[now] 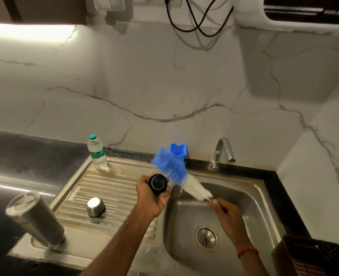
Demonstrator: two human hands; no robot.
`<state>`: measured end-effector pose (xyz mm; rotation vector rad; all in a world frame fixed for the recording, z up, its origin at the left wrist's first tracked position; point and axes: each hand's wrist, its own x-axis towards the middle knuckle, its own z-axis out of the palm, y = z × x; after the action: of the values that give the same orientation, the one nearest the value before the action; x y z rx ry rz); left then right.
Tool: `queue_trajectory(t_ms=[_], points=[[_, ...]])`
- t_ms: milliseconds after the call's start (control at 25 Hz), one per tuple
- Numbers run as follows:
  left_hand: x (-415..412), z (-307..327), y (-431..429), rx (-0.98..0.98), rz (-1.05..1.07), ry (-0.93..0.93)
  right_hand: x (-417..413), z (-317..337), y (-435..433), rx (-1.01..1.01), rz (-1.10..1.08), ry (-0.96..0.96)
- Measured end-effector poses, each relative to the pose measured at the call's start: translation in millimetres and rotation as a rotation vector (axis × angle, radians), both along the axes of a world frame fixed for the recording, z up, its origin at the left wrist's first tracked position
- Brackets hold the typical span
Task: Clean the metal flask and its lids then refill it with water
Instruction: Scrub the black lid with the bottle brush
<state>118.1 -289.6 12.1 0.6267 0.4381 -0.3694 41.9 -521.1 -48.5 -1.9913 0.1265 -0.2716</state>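
Lid scrubbing. My left hand (pixel 151 199) curls round the black lid (pixel 158 183) at the sink's (pixel 244 206) left edge; my right hand (pixel 227 214) pinches the brush (pixel 172 168); metal flask (pixel 35 216) at the draining board's (pixel 112 192) front-left corner. Next: aim bristles into lid

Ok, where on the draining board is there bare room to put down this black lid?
Bare ribbed steel lies between the clear plastic water bottle and the domed steel cap, and from that cap across to your left hand. The tall metal flask fills the front left corner; your right hand and the blue-and-white bottle brush crowd the basin.
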Motion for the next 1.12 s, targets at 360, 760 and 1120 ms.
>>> queue_trajectory(t_ms=[360,760,1120], points=[[-2,-12,-3,-0.042,-0.069,-0.002,17,27,34,0.060,0.108,-0.077],[-17,-14,-8,0.110,-0.043,0.012,16,8,38,-0.228,0.137,-0.128],[-9,-7,-3,0.175,-0.029,0.044,15,5,38,-0.180,0.094,-0.105]])
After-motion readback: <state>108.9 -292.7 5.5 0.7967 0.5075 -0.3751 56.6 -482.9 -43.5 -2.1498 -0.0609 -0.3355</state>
